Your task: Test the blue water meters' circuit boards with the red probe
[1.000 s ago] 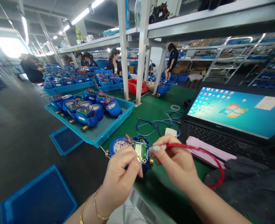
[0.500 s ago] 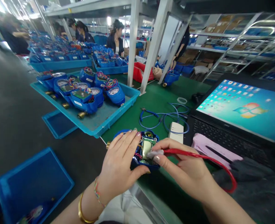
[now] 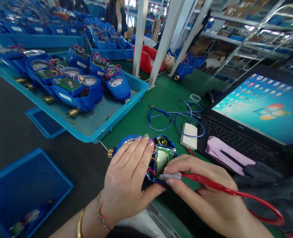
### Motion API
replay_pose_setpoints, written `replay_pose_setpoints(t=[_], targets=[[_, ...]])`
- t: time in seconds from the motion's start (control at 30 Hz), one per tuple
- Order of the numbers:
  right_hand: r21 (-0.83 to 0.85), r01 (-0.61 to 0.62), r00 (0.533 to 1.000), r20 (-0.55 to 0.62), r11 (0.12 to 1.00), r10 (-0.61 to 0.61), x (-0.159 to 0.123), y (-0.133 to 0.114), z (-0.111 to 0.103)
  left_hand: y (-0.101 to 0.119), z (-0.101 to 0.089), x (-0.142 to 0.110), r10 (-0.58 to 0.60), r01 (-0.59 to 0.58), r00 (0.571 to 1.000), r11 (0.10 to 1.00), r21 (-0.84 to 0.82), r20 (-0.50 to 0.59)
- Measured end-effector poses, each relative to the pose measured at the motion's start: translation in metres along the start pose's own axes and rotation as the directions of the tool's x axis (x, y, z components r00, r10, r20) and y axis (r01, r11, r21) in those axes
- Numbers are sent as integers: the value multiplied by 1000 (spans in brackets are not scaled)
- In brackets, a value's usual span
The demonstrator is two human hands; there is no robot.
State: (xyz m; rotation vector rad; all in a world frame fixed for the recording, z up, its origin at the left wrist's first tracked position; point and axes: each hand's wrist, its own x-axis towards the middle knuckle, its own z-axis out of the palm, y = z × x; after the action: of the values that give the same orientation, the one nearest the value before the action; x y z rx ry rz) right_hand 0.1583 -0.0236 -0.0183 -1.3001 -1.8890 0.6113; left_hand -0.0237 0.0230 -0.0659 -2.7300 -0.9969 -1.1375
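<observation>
A blue water meter (image 3: 162,145) with an open top, a green circuit board and coloured wires lies on the green bench mat (image 3: 166,99) at its near edge. My left hand (image 3: 128,175) lies flat over the meter's left half, fingers together, holding it down. My right hand (image 3: 206,195) pinches the pale tip of a red cable (image 3: 235,193) and presses it against the circuit board's near edge. The cable loops away to the right across a dark cloth.
A light-blue tray (image 3: 104,124) of several blue meters sits to the left. An open laptop (image 3: 255,109), a pink cloth (image 3: 225,155), a white adapter box (image 3: 189,135) with blue cables stand behind. White shelf posts (image 3: 140,36) rise from the bench. Empty blue trays (image 3: 24,185) sit lower left. Other people work farther back.
The view has tilted down. My left hand went from pinching the meter's wires to lying flat on the meter. My right hand brought the red cable's tip down onto the board.
</observation>
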Motion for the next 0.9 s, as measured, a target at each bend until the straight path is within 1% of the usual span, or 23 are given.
replay_pose_setpoints(t=[0.13, 0.6, 0.9], targets=[[-21, 34, 999, -1, 999, -34, 3, -2, -1, 0, 1, -1, -1, 1, 1000, 1000, -10, -9], [-100, 96, 995, -12, 990, -98, 7, -6, -3, -1, 2, -1, 9, -9, 1000, 1000, -21, -6], [-107, 101, 995, -17, 989, -103, 6, -5, -2, -1, 3, 0, 10, -10, 1000, 1000, -18, -10]])
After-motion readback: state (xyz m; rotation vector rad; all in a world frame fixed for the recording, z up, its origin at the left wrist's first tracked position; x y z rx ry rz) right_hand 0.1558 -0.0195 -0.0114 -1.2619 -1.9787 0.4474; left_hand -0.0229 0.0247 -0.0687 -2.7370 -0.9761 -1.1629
